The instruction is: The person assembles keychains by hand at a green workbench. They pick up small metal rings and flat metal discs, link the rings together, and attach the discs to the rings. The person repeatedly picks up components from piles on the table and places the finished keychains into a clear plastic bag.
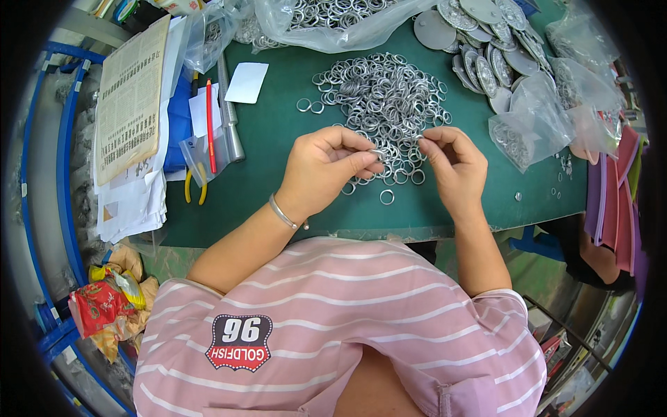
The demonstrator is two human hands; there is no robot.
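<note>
A heap of small silver metal rings [384, 97] lies on the green table mat [278, 139]. My left hand [323, 167] pinches a silver ring [377, 153] between thumb and fingers at the heap's near edge. My right hand [455, 163] is closed with its fingertips pinched on something small and silvery right next to the left hand's ring; what it is I cannot make out. A silver bangle [283, 212] sits on my left wrist. A few loose rings [386, 197] lie on the mat just below both hands.
Round metal discs [479, 42] are piled at the back right, beside clear plastic bags of parts [531, 125]. Another bag of rings [326, 21] is at the back. To the left lie a red pen [210, 125], yellow-handled pliers [194, 187], a metal rod [228, 111], white paper [246, 82] and a newspaper [130, 97].
</note>
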